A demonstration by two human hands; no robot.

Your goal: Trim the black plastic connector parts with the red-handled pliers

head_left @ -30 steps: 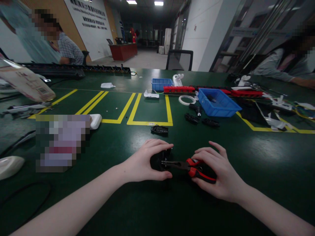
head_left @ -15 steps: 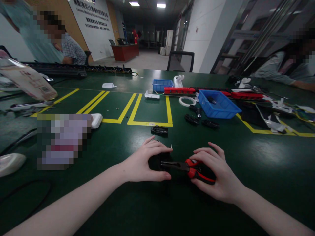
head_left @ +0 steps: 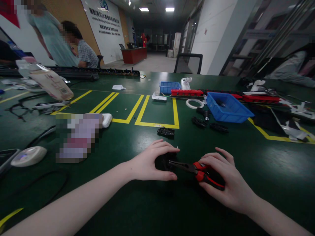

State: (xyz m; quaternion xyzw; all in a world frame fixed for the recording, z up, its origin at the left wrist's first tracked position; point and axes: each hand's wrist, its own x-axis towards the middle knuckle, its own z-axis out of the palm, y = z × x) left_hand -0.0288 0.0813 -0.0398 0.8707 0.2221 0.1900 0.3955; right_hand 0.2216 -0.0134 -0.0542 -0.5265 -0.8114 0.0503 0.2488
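My right hand (head_left: 226, 180) is closed around the red-and-black handles of needle-nose pliers (head_left: 187, 166), whose jaws point left. The tips of the jaws reach a small black part (head_left: 163, 160). Around that part curve the thumb and fingers of my left hand (head_left: 150, 160); the part is dark and mostly hidden by the hand, so its kind does not show. A thin pale pin (head_left: 177, 147) stands up by the left fingertips. Just beyond my left hand lies a similar black plastic piece (head_left: 165, 132) on the green table (head_left: 137, 209).
Further right are more black pieces (head_left: 219, 127), a blue bin (head_left: 228, 109), a white ring (head_left: 194, 104) and red strips (head_left: 187, 92). A smaller blue bin (head_left: 169, 87) stands behind. At left are a computer mouse (head_left: 29, 156) and a tilted bottle (head_left: 52, 83). People sit and stand beyond.
The view has swung slightly left, so everything appears shifted to the right. Both hands, the pliers and the black part keep nearly the same arrangement; the right hand's grip looks much the same.
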